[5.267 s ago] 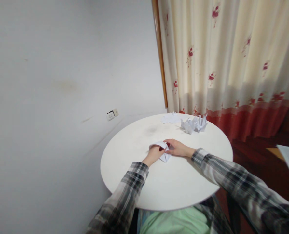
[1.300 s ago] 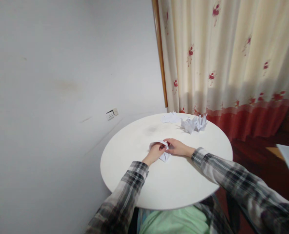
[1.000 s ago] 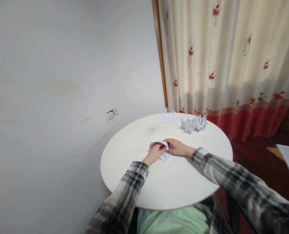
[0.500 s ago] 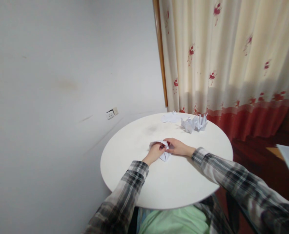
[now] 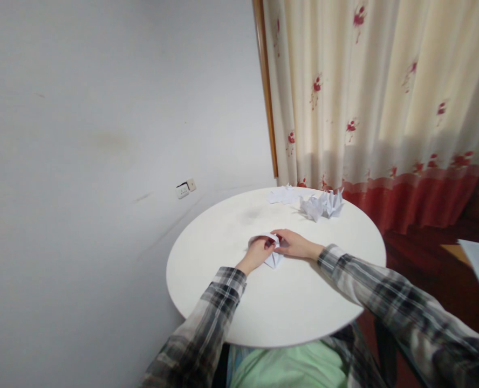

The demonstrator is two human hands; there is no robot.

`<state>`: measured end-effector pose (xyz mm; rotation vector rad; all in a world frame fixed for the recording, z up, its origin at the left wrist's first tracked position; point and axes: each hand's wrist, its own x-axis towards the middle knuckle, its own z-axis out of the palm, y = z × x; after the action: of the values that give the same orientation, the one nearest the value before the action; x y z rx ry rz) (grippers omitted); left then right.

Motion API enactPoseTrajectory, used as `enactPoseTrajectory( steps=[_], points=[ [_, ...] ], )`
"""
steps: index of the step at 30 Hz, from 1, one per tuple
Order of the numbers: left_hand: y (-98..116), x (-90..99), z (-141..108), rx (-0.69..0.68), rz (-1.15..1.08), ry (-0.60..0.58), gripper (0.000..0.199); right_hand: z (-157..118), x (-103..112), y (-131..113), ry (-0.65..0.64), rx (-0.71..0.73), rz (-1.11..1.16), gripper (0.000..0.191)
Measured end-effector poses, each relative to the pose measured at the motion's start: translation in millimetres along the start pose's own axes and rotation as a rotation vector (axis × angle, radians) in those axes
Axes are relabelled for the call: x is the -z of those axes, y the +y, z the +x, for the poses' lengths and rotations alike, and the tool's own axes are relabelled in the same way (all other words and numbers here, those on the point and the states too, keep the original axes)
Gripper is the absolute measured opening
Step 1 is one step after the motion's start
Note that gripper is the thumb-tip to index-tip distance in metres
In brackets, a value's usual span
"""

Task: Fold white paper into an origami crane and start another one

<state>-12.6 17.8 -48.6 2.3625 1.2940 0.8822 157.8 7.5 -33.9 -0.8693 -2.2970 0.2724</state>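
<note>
A partly folded sheet of white paper (image 5: 273, 261) lies near the middle of the round white table (image 5: 219, 291), its upper flap raised in a curve. My left hand (image 5: 258, 253) is closed on it from the left, with the fingertips partly under the raised flap. From the right, my right hand (image 5: 294, 243) grips the paper's upper right edge between thumb and fingers. The fingertips of both hands nearly meet at the paper. Some of the folds are hidden behind my hands.
Folded paper cranes (image 5: 322, 206) stand in a cluster at the table's back right. Flat white paper pieces (image 5: 282, 195) lie at the far edge. A wall with a socket (image 5: 183, 190) is on the left, and a flowered curtain (image 5: 336, 108) hangs behind.
</note>
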Motion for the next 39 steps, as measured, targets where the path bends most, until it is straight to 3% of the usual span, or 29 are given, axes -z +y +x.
enactPoseTrajectory(
  steps=[39],
  points=[
    [2.4, 2.8, -0.6, 0.019, -0.007, -0.028, 0.022, 1.8, -1.3, 2.8, -0.008, 0.011, 0.029, 0.044]
  ],
)
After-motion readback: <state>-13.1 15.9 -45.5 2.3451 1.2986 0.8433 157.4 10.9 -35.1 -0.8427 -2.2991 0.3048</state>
